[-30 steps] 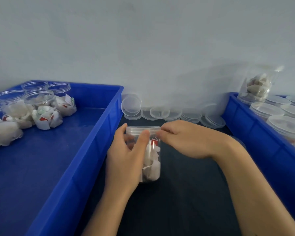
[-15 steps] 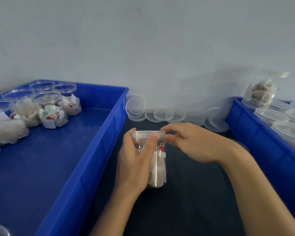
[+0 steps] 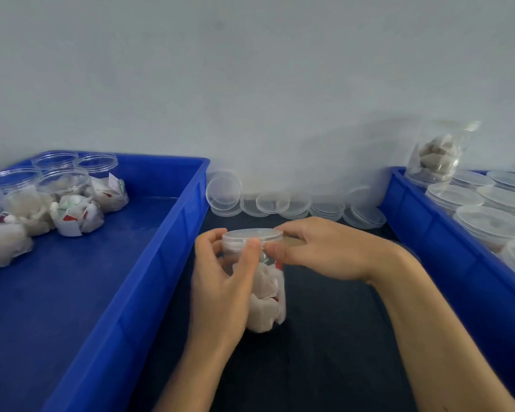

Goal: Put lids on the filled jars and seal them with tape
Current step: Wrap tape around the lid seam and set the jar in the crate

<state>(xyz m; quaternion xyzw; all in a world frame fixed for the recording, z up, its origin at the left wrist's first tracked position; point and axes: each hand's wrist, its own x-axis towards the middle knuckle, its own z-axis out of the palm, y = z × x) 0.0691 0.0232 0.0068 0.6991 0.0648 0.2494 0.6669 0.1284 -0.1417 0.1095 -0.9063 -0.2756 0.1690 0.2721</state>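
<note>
Lidded jar point(image 3: 260, 281) of white packets, left hand point(image 3: 220, 281) gripping its side, right hand point(image 3: 318, 251) pinching lid rim, no legible writing.

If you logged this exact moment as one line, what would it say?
left hand: holds jar | right hand: pinches at lid rim | lid: on | tape: unclear

Clear plastic jar point(image 3: 263, 289), upright on dark surface, filled with white sachets; clear lid point(image 3: 252, 234) seated on top.
</note>
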